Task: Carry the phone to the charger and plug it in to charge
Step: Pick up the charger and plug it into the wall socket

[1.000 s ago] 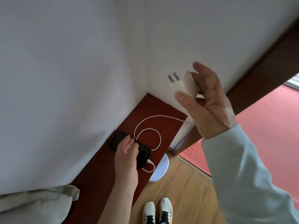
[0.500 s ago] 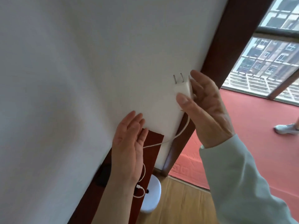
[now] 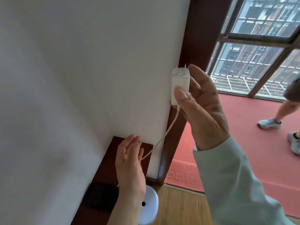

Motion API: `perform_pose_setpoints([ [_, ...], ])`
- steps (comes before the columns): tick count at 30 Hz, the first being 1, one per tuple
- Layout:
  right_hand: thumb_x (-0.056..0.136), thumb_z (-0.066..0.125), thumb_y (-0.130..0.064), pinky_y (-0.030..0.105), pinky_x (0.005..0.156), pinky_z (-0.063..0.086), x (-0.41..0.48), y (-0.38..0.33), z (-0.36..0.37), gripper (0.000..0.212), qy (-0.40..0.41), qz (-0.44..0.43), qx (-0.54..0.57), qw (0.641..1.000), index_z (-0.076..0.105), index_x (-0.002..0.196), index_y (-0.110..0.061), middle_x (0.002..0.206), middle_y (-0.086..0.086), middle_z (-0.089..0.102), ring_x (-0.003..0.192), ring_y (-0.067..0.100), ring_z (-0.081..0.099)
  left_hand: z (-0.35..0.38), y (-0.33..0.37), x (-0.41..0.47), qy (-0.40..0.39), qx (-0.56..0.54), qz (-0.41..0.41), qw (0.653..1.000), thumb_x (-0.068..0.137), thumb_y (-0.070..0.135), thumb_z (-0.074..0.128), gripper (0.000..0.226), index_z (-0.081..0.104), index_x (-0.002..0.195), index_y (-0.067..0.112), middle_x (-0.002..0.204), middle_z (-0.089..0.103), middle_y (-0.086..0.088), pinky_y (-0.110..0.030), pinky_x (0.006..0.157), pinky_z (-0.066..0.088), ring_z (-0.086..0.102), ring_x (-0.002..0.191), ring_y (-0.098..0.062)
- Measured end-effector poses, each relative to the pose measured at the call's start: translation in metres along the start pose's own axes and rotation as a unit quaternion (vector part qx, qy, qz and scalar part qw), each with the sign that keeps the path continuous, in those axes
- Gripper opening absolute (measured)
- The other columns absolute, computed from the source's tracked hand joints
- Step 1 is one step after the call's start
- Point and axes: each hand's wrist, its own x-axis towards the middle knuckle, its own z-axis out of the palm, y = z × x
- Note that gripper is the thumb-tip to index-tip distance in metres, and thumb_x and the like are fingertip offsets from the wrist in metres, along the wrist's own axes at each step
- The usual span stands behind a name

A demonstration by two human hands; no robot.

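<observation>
1. Charger is sitting pinched in right grip, prongs pointing up beside the wall.
2. Left grip is hovering released; phone is lying on shelf, cable seemingly attached.
3. Plugging-in step is under way: the next move is calling for a socket, none showing.

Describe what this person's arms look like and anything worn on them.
The right arm is covered to the wrist by a loose, pale grey-green long sleeve. The left arm is bare as far as the frame shows, with no sleeve. No watch, ring, bracelet or glove is visible on either.
</observation>
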Motion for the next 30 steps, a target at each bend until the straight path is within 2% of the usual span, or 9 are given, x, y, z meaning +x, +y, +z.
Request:
perform_pose_setpoints([
  [5, 0.093, 0.056, -0.006, 0.031, 0.094, 0.052, 0.000, 0.011, 0.004, 0.054, -0.017, 0.017, 0.001, 1.000, 0.039, 0.143, -0.016, 0.133, 0.002, 0.063, 0.122, 0.020, 0.062, -0.035, -0.022, 0.018, 0.058, 0.025, -0.030, 0.998, 0.099, 0.010, 0.060, 0.025, 0.064, 0.120, 0.022, 0.123, 0.069, -0.002, -0.030, 0.103, 0.048, 0.066, 0.116, -0.010],
  [10, 0.094, 0.056, -0.009, 0.033, 0.095, 0.050, -0.004, 0.039, 0.006, 0.058, -0.026, 0.048, -0.014, 0.998, 0.035, 0.148, -0.013, 0.142, 0.007, 0.059, 0.131, 0.028, 0.057, -0.074, -0.042, 0.030, 0.125, 0.059, -0.030, 0.990, 0.099, 0.014, 0.063, 0.031, 0.060, 0.129, 0.022, 0.123, 0.067, 0.004, -0.023, 0.094, 0.048, 0.063, 0.115, -0.007],
  [15, 0.094, 0.058, -0.010, 0.030, 0.091, 0.050, -0.015, 0.078, 0.008, 0.051, -0.027, 0.090, -0.015, 0.995, 0.041, 0.140, -0.021, 0.131, -0.006, 0.064, 0.122, 0.014, 0.061, -0.107, -0.059, 0.032, 0.164, 0.089, -0.029, 0.982, 0.097, 0.013, 0.064, 0.028, 0.061, 0.121, 0.027, 0.122, 0.067, 0.007, -0.026, 0.097, 0.046, 0.063, 0.112, -0.002],
  [19, 0.093, 0.058, -0.009, 0.035, 0.099, 0.050, -0.025, 0.103, 0.009, 0.053, -0.043, 0.114, -0.002, 0.993, 0.040, 0.142, -0.017, 0.144, 0.011, 0.056, 0.132, 0.027, 0.056, -0.130, -0.077, 0.035, 0.199, 0.152, -0.024, 0.968, 0.096, 0.011, 0.065, 0.033, 0.061, 0.127, 0.020, 0.123, 0.066, 0.005, -0.013, 0.079, 0.047, 0.063, 0.109, -0.001],
  [21, 0.093, 0.057, -0.008, 0.032, 0.099, 0.049, -0.027, 0.111, 0.008, 0.052, -0.048, 0.127, 0.002, 0.991, 0.042, 0.141, -0.017, 0.147, 0.016, 0.052, 0.133, 0.028, 0.054, -0.140, -0.090, 0.036, 0.221, 0.193, -0.025, 0.956, 0.095, 0.010, 0.066, 0.038, 0.060, 0.132, 0.015, 0.127, 0.065, 0.002, -0.011, 0.079, 0.046, 0.063, 0.115, -0.008],
  [24, 0.092, 0.057, -0.007, 0.027, 0.098, 0.049, -0.029, 0.121, 0.004, 0.050, -0.045, 0.142, 0.001, 0.989, 0.044, 0.139, -0.019, 0.146, 0.016, 0.053, 0.124, 0.018, 0.059, -0.155, -0.113, 0.039, 0.247, 0.249, -0.037, 0.936, 0.094, 0.014, 0.068, 0.044, 0.057, 0.137, 0.014, 0.138, 0.060, -0.003, -0.029, 0.098, 0.047, 0.054, 0.130, -0.018],
  [26, 0.092, 0.057, -0.007, 0.027, 0.099, 0.050, -0.031, 0.127, 0.002, 0.052, -0.044, 0.152, -0.003, 0.987, 0.042, 0.141, -0.017, 0.146, 0.015, 0.054, 0.121, 0.015, 0.060, -0.162, -0.127, 0.041, 0.264, 0.309, -0.047, 0.912, 0.093, 0.020, 0.070, 0.049, 0.055, 0.139, 0.016, 0.141, 0.058, -0.006, -0.043, 0.105, 0.047, 0.053, 0.131, -0.023],
  [28, 0.092, 0.057, -0.006, 0.027, 0.098, 0.050, -0.032, 0.131, -0.001, 0.054, -0.042, 0.161, -0.002, 0.986, 0.041, 0.143, -0.015, 0.146, 0.015, 0.054, 0.121, 0.014, 0.060, -0.164, -0.137, 0.042, 0.275, 0.397, -0.051, 0.874, 0.088, 0.027, 0.074, 0.055, 0.055, 0.138, 0.016, 0.140, 0.059, -0.010, -0.057, 0.104, 0.048, 0.053, 0.132, -0.032],
  [30, 0.092, 0.058, -0.006, 0.026, 0.095, 0.050, -0.033, 0.135, -0.003, 0.055, -0.037, 0.168, -0.003, 0.985, 0.041, 0.145, -0.013, 0.145, 0.015, 0.055, 0.118, 0.014, 0.061, -0.159, -0.142, 0.043, 0.279, 0.472, -0.054, 0.834, 0.085, 0.028, 0.077, 0.059, 0.056, 0.138, 0.015, 0.143, 0.058, -0.012, -0.061, 0.104, 0.044, 0.045, 0.137, -0.037],
])
